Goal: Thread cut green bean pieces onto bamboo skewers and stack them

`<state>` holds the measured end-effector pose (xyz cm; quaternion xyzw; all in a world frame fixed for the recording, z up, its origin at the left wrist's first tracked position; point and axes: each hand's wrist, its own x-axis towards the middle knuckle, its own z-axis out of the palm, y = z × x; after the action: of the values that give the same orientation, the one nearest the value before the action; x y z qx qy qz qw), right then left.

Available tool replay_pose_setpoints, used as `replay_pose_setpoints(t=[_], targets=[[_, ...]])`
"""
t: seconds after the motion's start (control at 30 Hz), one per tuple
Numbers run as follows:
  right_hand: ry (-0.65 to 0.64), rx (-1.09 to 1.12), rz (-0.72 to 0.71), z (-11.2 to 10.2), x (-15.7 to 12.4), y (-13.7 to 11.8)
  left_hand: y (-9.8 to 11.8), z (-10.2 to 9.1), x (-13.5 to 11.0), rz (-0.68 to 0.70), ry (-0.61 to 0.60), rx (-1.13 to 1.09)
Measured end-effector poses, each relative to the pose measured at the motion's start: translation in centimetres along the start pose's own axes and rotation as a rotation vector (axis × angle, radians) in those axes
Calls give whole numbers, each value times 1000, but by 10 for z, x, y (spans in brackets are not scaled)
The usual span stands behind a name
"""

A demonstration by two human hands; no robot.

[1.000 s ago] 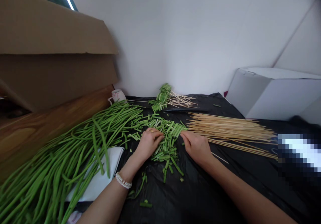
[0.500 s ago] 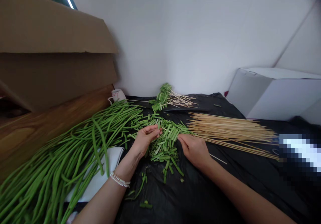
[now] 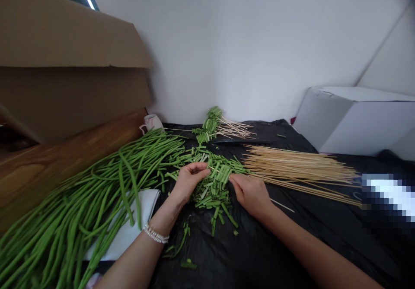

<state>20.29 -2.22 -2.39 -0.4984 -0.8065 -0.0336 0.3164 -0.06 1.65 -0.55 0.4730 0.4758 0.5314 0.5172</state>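
Right hand (image 3: 251, 195) has a skewer (image 3: 282, 205) pinched over the chopped beans (image 3: 210, 200), cut pieces (image 3: 222, 173) threaded on; left hand (image 3: 189, 181) angled in opposite, pinch pretty narrow, can't tell if it's got anything.

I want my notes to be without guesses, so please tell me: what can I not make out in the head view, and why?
All in the head view:
Middle of the held skewer: covered by the right hand.
Anything pinched in the left hand: that hand itself hides it.
Much of the white sheet: lies under the long green beans.
Some bean ends: cut off by the picture's edges.
Object at far right: blurred into blocks.
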Motion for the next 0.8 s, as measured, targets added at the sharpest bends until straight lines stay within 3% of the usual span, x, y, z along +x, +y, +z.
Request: replay_pose_setpoints(t=[0.17,0.53,0.8], targets=[[4,-6,-3,1,0,1,0,0,0,-7,-18,13],[32,72,-79,3,-3,0,2,-4,0,-238,-183,-191],[48,78,-57,3,-1,0,6,-7,1,-156,-152,-161]])
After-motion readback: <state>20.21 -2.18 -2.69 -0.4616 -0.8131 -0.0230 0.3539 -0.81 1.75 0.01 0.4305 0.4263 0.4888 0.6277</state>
